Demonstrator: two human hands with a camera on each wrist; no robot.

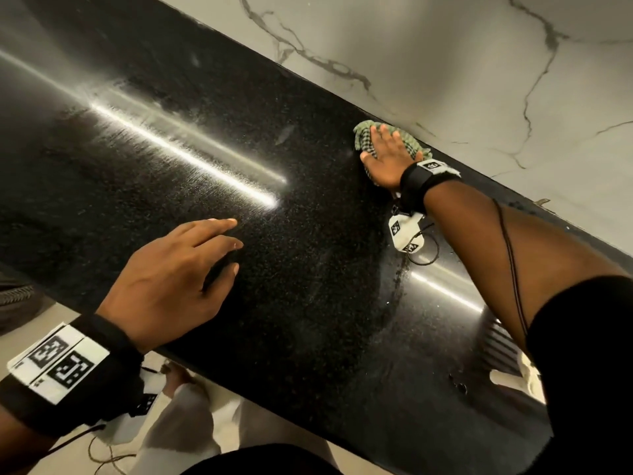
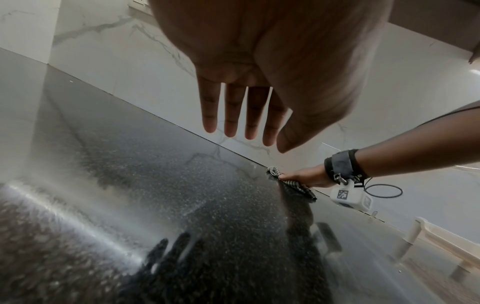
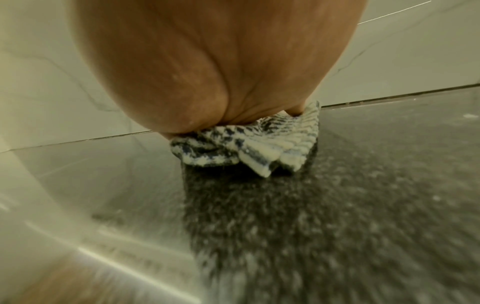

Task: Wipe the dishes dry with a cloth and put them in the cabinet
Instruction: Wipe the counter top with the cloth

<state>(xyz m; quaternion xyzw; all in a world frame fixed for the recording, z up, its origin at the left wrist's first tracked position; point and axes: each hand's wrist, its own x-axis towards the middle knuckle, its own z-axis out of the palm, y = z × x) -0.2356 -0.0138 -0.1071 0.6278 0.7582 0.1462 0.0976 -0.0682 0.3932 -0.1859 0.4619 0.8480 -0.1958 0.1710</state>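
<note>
A green checked cloth [image 1: 362, 136] lies bunched on the black granite counter [image 1: 164, 138], right against the marble wall. My right hand [image 1: 387, 153] presses down on it with flat, spread fingers. In the right wrist view the palm [image 3: 221, 72] covers the cloth [image 3: 249, 148], whose folds stick out beneath it. The left wrist view shows the same cloth [image 2: 298, 186] under the right hand [image 2: 305, 175]. My left hand [image 1: 185, 265] hovers just over the counter near its front edge, fingers [image 2: 231, 115] straight and holding nothing. No dish is in view.
A white dish rack [image 1: 512, 380] stands on the counter at the right, partly behind my right arm; its legs [image 2: 410, 240] show in the left wrist view. Water drops [image 1: 399, 279] streak the counter. The marble wall [image 1: 445, 63] bounds the far side.
</note>
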